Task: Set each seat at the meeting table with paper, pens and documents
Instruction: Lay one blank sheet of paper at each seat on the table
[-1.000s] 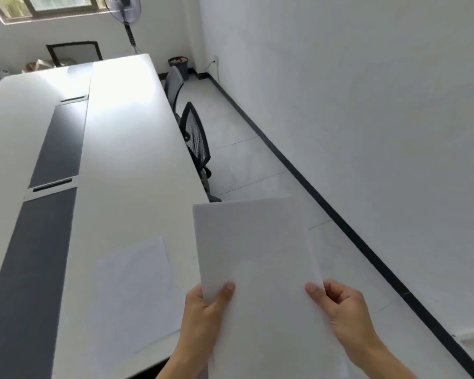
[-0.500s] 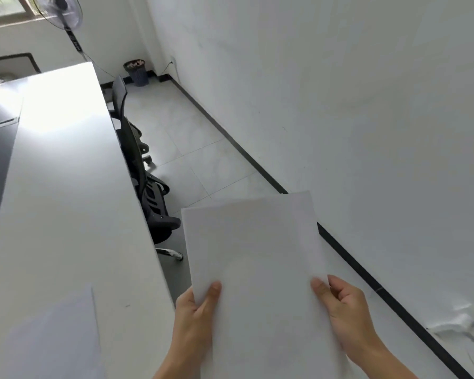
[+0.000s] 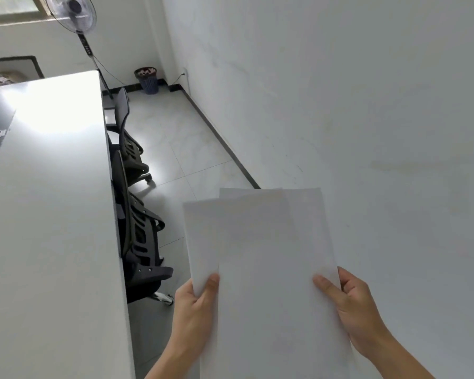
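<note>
Place: office meeting room.
Table: long white meeting table, running to the far end of the room.
Seating: black mesh office chairs on castors, pushed in along the table's right edge.
Floor and walls: pale floor tiles, plain white wall, dark skirting.
Far end: pedestal fan, waste bin in the corner, window high on the end wall.
Stationery: blank sheets of paper in the foreground.

Black office chairs stand on pale floor tiles.
</note>
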Demonstrator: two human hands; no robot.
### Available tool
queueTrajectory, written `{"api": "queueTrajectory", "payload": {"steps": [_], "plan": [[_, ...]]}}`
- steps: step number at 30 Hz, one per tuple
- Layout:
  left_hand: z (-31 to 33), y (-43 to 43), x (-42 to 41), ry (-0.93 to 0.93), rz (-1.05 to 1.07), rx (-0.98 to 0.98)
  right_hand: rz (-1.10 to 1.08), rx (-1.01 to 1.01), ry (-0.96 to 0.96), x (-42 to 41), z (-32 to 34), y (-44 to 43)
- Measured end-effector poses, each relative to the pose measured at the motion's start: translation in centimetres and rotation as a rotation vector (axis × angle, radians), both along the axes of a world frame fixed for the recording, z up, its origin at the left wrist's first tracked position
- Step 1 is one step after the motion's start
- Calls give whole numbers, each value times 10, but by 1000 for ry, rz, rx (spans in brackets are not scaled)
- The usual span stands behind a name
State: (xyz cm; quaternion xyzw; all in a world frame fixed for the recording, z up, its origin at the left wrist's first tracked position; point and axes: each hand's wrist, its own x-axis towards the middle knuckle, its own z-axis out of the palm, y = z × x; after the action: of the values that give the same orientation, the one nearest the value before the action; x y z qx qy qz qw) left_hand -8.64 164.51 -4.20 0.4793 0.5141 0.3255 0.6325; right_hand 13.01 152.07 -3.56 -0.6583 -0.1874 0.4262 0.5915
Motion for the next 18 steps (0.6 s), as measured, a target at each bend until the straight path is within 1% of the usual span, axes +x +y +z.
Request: {"api": "queueTrajectory", "payload": {"steps": [3,8,14,18], "plan": [[2,41,13,-10,39,0,34,-26,23,20,-5,52],[-7,108,41,34,180,-13,140,-48,-9,63,-20,149],[-6,190,93,44,412,3,336,-28,-23,126,-24,284],[5,235,109,40,581,-3,506,-34,-25,145,-15,376]]}}
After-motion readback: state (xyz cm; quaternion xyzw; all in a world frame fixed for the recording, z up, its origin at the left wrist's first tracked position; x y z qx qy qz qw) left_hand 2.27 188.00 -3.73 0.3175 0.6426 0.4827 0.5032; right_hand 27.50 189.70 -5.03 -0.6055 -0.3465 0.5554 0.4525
